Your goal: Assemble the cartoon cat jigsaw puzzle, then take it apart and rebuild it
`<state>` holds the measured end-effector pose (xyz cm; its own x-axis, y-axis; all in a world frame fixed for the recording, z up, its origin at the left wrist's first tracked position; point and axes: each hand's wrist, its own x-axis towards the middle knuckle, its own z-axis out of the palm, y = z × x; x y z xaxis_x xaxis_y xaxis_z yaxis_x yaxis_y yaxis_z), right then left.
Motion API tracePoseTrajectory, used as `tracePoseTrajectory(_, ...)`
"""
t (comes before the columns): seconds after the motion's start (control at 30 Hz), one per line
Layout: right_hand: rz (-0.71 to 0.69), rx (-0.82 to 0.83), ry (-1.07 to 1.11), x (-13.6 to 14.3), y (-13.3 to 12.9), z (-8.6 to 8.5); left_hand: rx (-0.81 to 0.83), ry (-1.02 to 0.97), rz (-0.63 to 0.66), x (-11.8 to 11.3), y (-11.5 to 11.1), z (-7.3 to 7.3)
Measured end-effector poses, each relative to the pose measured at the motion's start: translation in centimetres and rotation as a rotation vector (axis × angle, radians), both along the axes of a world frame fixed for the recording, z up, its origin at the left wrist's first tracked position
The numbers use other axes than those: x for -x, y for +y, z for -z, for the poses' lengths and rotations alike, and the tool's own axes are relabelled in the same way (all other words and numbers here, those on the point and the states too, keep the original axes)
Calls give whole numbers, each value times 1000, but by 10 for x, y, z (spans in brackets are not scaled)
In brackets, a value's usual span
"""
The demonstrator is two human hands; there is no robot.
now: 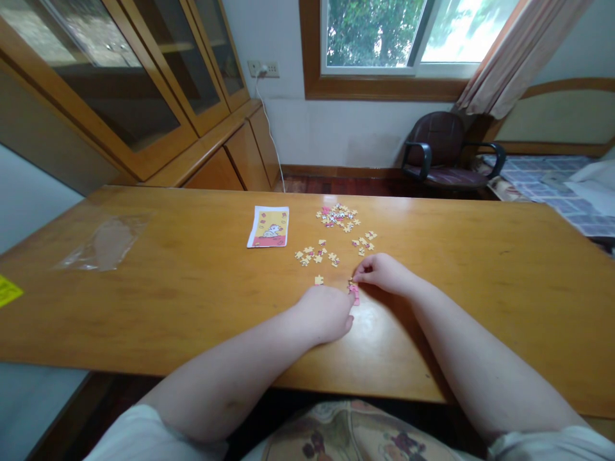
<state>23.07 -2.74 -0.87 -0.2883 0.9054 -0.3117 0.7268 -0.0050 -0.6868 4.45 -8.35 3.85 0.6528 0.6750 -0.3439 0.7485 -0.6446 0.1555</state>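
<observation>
My right hand (380, 273) is closed in a pinch at the top of a small joined strip of pink jigsaw puzzle pieces (356, 299). Between its fingertips is a small yellowish puzzle piece (351, 280), partly covered. From the other side my left hand (325, 314) lies low on the table, its fingers bent, with fingertips pressing the strip's left edge. That hand covers part of the strip and whatever lies under the palm. Just above its knuckles lies a yellow puzzle piece (319, 280).
Loose yellow puzzle pieces (318, 258) lie beyond my hands, with a smaller group (369, 235) to the right and a mixed pile (338, 216) farther back. A picture card (269, 226) and a clear plastic bag (103, 243) rest leftward on the wooden table (202, 288).
</observation>
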Motion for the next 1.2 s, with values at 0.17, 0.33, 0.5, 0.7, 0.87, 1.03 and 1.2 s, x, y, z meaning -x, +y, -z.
tracePoseTrajectory(0.17, -5, -70, -53, 3, -1, 1, 5, 9, -6, 0, -1, -1)
tracePoseTrajectory(0.33, -42, -99, -102, 3, -2, 1, 13, 11, -17, -1, -1, -2)
tracePoseTrajectory(0.5, -33, -115, -185, 5, -4, -2, 19, 8, -19, -1, -1, -1)
tracePoseTrajectory(0.7, -49, -128, -172, 5, -6, -4, -1, -17, -10, 0, 1, 2)
tracePoseTrajectory(0.87, -54, -98, -36, -2, -3, -1, -36, -82, -31, 2, 9, 1)
tracePoseTrajectory(1.03, -44, -27, 72, -11, 2, 4, -71, -33, -180, 15, 21, -8)
tracePoseTrajectory(1.2, -78, 32, 104, -13, 4, 7, -5, 122, -323, 30, 28, -10)
